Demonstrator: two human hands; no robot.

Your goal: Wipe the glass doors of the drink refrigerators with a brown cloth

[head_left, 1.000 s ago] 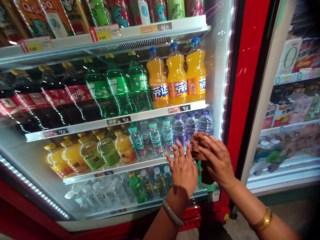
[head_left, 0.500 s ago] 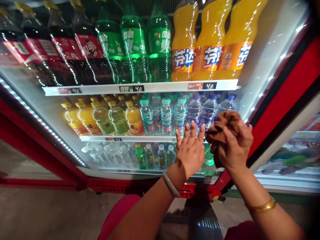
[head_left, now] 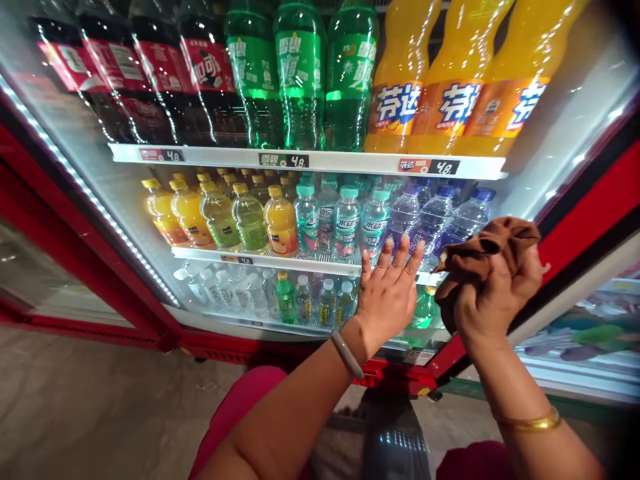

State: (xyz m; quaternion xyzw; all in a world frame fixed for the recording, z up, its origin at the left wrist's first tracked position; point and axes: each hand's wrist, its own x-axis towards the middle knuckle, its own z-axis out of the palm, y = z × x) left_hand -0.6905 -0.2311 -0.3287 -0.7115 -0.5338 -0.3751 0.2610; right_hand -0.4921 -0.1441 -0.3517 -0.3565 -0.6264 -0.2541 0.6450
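Note:
My left hand (head_left: 387,293) is spread with its fingers apart against the glass door of a drinks cooler, in front of the lower shelves. It holds nothing. A grey bracelet circles that wrist. My right hand (head_left: 495,300) grips a crumpled brown cloth (head_left: 500,243) near the right side of the door, beside the red frame (head_left: 587,200). The cloth bunches above and around its fingers. Behind the glass, blue-capped bottles (head_left: 440,213) stand between and behind the two hands.
Large cola bottles (head_left: 160,73), green bottles (head_left: 300,73) and orange bottles (head_left: 400,87) fill the top shelf. Smaller bottles (head_left: 280,220) line the shelf below. Another cooler (head_left: 590,320) stands at the right. My pink-clad knee (head_left: 250,407) is near the red base.
My right hand has moved to the right and slightly up with the cloth. The left hand remains spread at the glass. The whole view has shifted a little.

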